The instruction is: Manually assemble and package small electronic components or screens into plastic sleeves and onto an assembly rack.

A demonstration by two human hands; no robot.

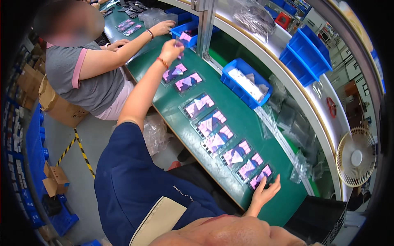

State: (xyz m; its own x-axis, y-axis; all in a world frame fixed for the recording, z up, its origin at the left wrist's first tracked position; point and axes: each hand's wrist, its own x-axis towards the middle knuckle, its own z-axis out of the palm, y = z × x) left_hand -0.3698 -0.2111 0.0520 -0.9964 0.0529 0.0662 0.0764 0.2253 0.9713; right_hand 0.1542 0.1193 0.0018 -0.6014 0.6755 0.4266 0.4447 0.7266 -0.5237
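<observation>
My left hand point(171, 51) reaches far along the table, its fingers closed on a clear packet with a pink and purple card point(185, 37), beside a blue bin. Below it lie two similar packets point(188, 82), side by side. More of these flat packets point(206, 124) form a slanting row toward the near right. Several have a whitish triangular piece point(237, 157) on top. My right hand point(266, 192) is open, fingers apart, at the nearest packet point(261, 176). Its fingertips are at the packet's edge; whether they touch it I cannot tell.
A co-worker sits at the left, one hand point(163, 28) at the blue bin point(189, 35). Another blue bin point(246, 84) with white pieces stands along the green table's point(242, 123) far side. A metal post point(205, 28), a black crate point(318, 217) and a fan point(356, 157) border the work area.
</observation>
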